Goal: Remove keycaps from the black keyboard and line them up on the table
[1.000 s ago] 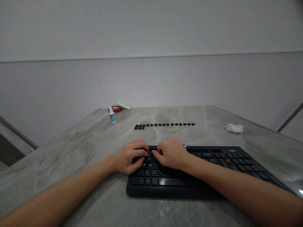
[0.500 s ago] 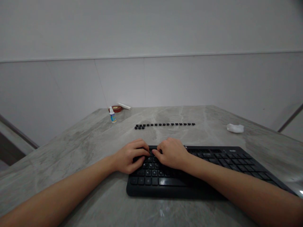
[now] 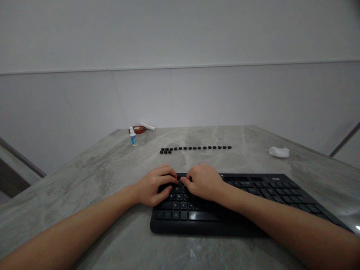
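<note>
A black keyboard (image 3: 202, 227) lies in front of me; several of its left-hand key places look bare, with round studs showing. My left hand (image 3: 159, 185) rests at its upper left corner, fingers bent over the keys and thumb apart from them. Just to the right, my right hand (image 3: 204, 182) is closed over the upper rows, its thumb pointing left towards the left fingertips. A small shiny bit shows by that thumb and another behind the hand, but what it grips is mostly hidden. Beyond the keyboard, loose black keycaps (image 3: 194, 148) stand in a long row, with a short row at its left end.
On the grey marbled table (image 3: 118, 232), a small spray bottle (image 3: 133, 137) stands at the back left. Behind it are a dark red box (image 3: 137, 129) and a white strip (image 3: 147, 126). A crumpled white wad (image 3: 279, 152) lies at the right. The wall (image 3: 197, 97) rises behind the table.
Almost nothing differs. Both hands stay at the same spot on the keyboard, with only a slight shift of the fingers. The keycap rows look the same.
</note>
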`<control>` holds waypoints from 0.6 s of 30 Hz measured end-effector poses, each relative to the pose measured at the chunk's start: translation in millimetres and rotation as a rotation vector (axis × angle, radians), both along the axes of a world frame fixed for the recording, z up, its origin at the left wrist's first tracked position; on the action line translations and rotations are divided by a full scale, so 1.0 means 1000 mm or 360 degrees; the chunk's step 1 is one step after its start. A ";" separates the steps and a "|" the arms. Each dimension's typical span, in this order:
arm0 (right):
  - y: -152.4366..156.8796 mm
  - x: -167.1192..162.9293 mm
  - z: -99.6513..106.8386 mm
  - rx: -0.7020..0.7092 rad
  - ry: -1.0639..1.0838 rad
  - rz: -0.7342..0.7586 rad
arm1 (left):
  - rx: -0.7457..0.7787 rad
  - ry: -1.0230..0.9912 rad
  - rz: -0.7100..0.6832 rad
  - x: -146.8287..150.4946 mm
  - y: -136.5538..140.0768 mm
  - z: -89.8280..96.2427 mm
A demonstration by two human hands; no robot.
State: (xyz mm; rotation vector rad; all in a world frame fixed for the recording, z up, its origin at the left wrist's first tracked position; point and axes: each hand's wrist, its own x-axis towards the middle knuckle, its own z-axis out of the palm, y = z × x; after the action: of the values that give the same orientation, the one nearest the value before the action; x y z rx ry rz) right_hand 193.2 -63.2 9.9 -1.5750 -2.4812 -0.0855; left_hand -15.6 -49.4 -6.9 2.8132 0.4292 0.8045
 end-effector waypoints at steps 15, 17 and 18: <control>0.003 0.002 -0.002 -0.0009 0.0042 0.0038 | 0.0015 -0.0008 0.0000 0.000 0.000 -0.001; 0.003 0.001 -0.002 0.0008 0.0044 0.0050 | 0.0020 -0.0012 -0.0001 0.000 0.000 -0.001; 0.002 0.001 -0.002 0.0019 0.0041 0.0050 | 0.0023 -0.0014 -0.0003 0.000 0.000 -0.001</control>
State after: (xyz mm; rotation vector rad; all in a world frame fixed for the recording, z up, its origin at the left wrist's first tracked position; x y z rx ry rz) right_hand 193.8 -61.0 7.6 -1.5223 -2.4807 -0.0746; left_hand -16.0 -49.1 -8.1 2.8217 0.4210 0.8228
